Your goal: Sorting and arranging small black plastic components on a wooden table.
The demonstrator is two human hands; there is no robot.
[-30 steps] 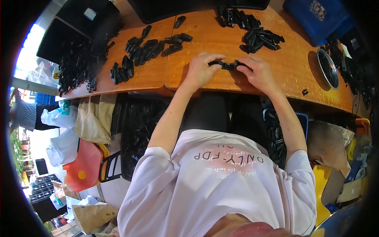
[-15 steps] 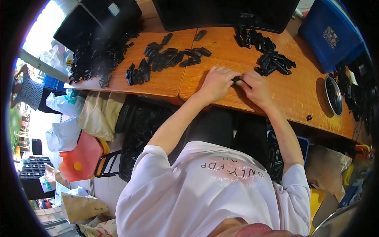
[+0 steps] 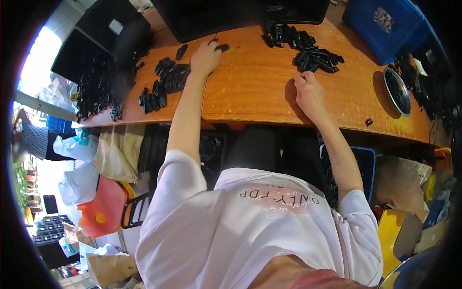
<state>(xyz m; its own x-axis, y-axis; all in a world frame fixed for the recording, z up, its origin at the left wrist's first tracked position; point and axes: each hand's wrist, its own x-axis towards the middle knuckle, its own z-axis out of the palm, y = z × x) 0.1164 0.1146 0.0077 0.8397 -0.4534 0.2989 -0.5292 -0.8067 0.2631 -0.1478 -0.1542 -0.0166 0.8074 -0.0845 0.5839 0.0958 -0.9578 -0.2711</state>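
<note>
My left hand (image 3: 206, 59) is stretched out to the far middle of the wooden table. Its fingers, smeared by motion, are at a single black plastic piece (image 3: 222, 47); whether they grip it I cannot tell. Left of that arm lies a loose group of long black plastic pieces (image 3: 172, 78). My right hand (image 3: 309, 94) is closed just above the table, its fingers pinched together. A dark bit shows at its fingertips, too small to name. Just beyond it lies a heap of slim black parts (image 3: 317, 59).
Small black parts (image 3: 103, 89) are heaped at the table's left end. Black trays (image 3: 240, 19) stand along the back, with a blue bin (image 3: 385, 29) at the far right. A round metal bowl (image 3: 397, 91) sits near the right edge, with a tiny black part (image 3: 369, 122) nearby.
My hands, together over a small dark part before, are now apart. The left has moved away and leftward to the single black piece; the right has stayed near the right heap. The view has shifted.
</note>
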